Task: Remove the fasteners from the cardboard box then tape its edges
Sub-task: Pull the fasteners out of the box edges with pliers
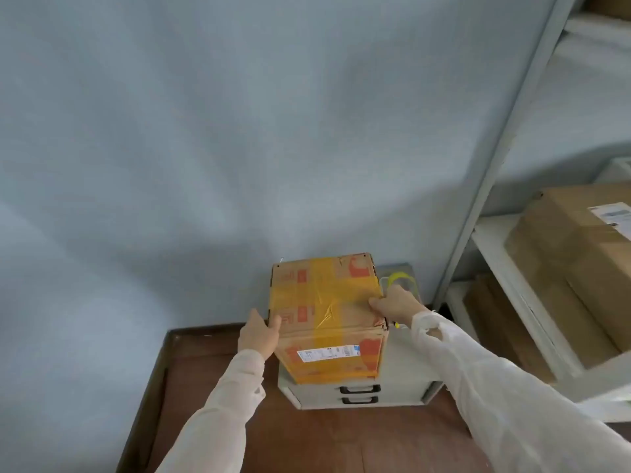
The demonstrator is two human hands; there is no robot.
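**Both hands gripping the box on the cabinet**

We are reaching forward with both arms out in white sleeves. Our left hand is clasping the box at its near left corner, thumb lying on the top and fingers wrapping down the left side. Our right hand is curling its fingers over the top's right edge, knuckles up, gripping the cardboard there.

The box is sitting on a low cabinet with two black drawer handles, its front face standing about level with the cabinet's front. To the left, open floor is lying beside the cabinet. To the right, a narrow strip of cabinet top is showing, then a shelf post is rising close by. A yellow tape roll is lying just behind our right hand. The wall is standing right behind the box.

The box is resting upright, its labelled face turning toward us. One yellow tape band is running from us toward the wall, another crossing it side to side. We cannot tell its long axis.
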